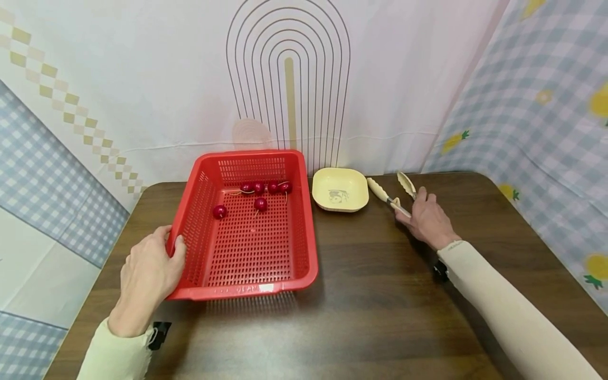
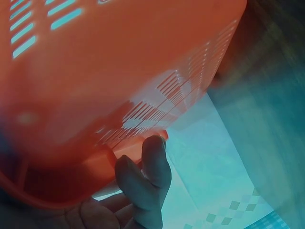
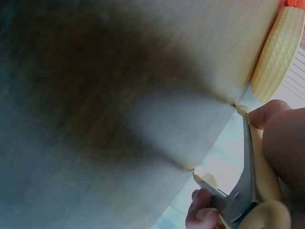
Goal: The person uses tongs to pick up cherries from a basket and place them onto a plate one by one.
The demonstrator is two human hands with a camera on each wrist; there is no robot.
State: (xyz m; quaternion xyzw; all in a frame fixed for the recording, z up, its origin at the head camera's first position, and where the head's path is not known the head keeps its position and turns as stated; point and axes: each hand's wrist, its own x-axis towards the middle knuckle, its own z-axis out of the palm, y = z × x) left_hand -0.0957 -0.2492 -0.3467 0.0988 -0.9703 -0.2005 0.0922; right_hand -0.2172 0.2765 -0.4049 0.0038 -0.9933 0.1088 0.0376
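Observation:
My left hand (image 1: 151,266) grips the left rim of a red slotted plastic basket (image 1: 311,243). In the left wrist view its fingers (image 2: 155,162) curl at the rim below the slotted wall. Several shiny dark-red cherries with stems lie inside, mostly along the far side; one cherry (image 1: 260,204) sits nearer the middle. At the right, my right hand (image 1: 429,219) holds a pair of cream-and-metal tongs (image 1: 378,190), spread apart. Thumb and fingers lie on opposite arms of the tongs (image 3: 248,157) in the right wrist view, and nothing is between the tips.
A small pale-yellow square dish (image 1: 340,184) with a printed picture stands between basket and tongs, near the table's back edge. All this is on a dark wooden table (image 1: 370,306). Patterned cloths (image 1: 389,79) hang behind and at both sides.

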